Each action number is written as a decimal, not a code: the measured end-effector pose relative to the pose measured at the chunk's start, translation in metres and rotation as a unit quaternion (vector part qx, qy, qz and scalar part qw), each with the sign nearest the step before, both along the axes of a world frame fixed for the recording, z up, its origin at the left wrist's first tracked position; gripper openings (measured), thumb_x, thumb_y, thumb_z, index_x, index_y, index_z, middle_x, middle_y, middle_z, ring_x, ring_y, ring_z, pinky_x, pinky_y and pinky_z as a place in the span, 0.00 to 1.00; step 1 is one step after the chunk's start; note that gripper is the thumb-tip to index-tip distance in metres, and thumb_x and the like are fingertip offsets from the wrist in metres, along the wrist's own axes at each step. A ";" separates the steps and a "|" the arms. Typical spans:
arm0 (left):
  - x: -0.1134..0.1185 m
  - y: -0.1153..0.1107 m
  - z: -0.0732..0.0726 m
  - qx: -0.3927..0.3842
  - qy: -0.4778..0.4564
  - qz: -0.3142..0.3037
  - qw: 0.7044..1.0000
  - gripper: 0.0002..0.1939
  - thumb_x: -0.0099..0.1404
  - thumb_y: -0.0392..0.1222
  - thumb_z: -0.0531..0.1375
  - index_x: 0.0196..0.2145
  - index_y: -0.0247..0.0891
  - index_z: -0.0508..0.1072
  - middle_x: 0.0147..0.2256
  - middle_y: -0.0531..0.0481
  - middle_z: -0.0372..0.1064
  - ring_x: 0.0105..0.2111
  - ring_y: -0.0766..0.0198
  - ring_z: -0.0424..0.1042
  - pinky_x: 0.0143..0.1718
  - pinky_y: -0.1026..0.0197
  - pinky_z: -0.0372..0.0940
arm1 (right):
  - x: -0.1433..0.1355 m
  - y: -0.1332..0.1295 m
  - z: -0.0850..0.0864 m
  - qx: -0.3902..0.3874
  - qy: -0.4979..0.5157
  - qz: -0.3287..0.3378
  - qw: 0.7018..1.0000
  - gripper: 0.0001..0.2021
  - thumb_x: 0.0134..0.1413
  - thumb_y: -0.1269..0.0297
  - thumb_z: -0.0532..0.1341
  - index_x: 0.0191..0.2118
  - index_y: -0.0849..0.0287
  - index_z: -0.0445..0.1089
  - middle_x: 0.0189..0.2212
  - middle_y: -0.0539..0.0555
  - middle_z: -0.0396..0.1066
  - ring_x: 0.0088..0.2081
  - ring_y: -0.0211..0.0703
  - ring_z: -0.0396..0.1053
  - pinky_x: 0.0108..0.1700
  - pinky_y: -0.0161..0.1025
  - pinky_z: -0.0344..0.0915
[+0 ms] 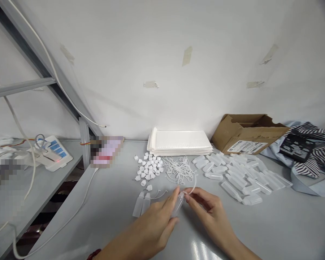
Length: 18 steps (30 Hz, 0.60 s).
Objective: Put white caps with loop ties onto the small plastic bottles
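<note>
In front of the white padded-envelope stack [181, 141], our left hand [158, 220] grips a translucent plastic bottle [178, 206], our right hand [209, 206] pinches thin white cord [195, 185]; we judge two set-apart bottles [138, 205] done, the loose bottle pile [237, 180] remaining.

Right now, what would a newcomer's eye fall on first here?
Probably the left hand and right hand, low near the centre: the left holds a translucent bottle, the right pinches a white cord by the bottle's neck. Next, likely the scattered bottles to the right, with an open cardboard box behind them.
</note>
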<state>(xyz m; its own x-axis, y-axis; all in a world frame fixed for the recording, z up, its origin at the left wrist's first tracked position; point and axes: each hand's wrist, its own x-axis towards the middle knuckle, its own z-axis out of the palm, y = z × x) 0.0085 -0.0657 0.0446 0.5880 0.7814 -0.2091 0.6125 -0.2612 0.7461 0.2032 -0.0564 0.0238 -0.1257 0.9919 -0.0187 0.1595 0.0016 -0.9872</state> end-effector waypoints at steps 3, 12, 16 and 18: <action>0.002 0.001 0.003 0.006 -0.014 -0.005 1.000 0.32 0.69 0.39 0.49 0.66 0.44 0.40 0.63 0.44 0.52 0.62 0.55 0.55 0.57 0.51 0.61 | 0.000 0.000 -0.001 -0.002 -0.012 0.008 1.000 0.11 0.57 0.57 0.59 0.38 0.57 0.76 0.35 0.54 0.76 0.36 0.44 0.71 0.41 0.37 0.67; 0.005 0.004 0.007 0.010 -0.024 -0.006 1.000 0.31 0.69 0.37 0.47 0.66 0.44 0.40 0.65 0.45 0.47 0.63 0.57 0.50 0.60 0.49 0.56 | 0.001 0.000 -0.001 -0.007 -0.007 0.018 1.000 0.14 0.60 0.56 0.56 0.42 0.57 0.73 0.38 0.54 0.75 0.38 0.43 0.70 0.43 0.37 0.66; 0.008 0.005 0.009 0.038 -0.041 -0.011 0.998 0.33 0.68 0.34 0.48 0.66 0.45 0.39 0.64 0.44 0.49 0.62 0.55 0.53 0.58 0.48 0.59 | 0.001 0.000 -0.001 0.012 -0.027 0.026 0.999 0.14 0.61 0.57 0.54 0.44 0.56 0.72 0.39 0.55 0.75 0.38 0.44 0.70 0.44 0.39 0.66; 0.010 0.005 0.010 0.041 -0.038 -0.010 0.998 0.33 0.68 0.34 0.48 0.66 0.44 0.39 0.64 0.43 0.49 0.62 0.56 0.53 0.58 0.48 0.58 | 0.001 0.000 -0.002 0.017 -0.028 0.034 0.999 0.14 0.61 0.57 0.53 0.46 0.56 0.71 0.41 0.55 0.74 0.40 0.45 0.70 0.45 0.40 0.66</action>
<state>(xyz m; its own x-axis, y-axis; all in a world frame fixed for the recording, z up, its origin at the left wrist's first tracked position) 0.0180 -0.0606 0.0543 0.6153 0.7820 -0.0987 0.5495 -0.3357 0.7651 0.2041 -0.0568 0.0223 -0.1918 0.9814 0.0062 0.2136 0.0479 -0.9758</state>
